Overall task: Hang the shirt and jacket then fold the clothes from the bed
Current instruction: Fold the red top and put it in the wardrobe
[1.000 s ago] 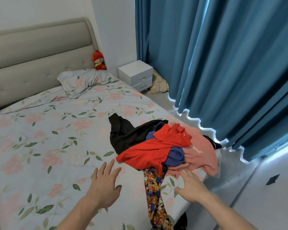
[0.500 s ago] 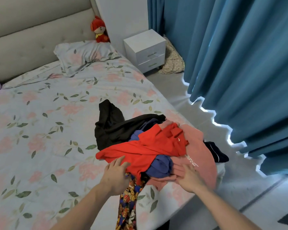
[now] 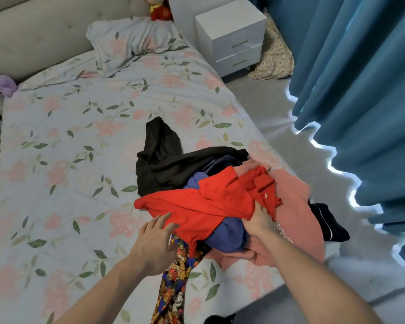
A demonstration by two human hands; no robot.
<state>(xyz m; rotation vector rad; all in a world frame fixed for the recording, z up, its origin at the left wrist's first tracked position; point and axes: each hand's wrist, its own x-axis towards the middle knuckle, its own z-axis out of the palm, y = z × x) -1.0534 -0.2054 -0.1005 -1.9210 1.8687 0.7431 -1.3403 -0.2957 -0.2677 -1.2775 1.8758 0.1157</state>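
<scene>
The clothes are lying heaped near the right edge of the bed [image 3: 63, 183], with the red shirt [image 3: 211, 202] on top. The right hand [image 3: 258, 220] is pinching the shirt's cloth in closed fingers. The left hand [image 3: 156, 239] is resting spread against the shirt's lower hem, fingers loose, gripping nothing that shows.

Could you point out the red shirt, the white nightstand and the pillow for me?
red shirt [image 3: 211, 204]: head view, on its broad middle, atop the clothes pile.
white nightstand [image 3: 232, 17]: head view, on its flat top.
pillow [image 3: 131, 40]: head view, on its flowered middle.
</scene>
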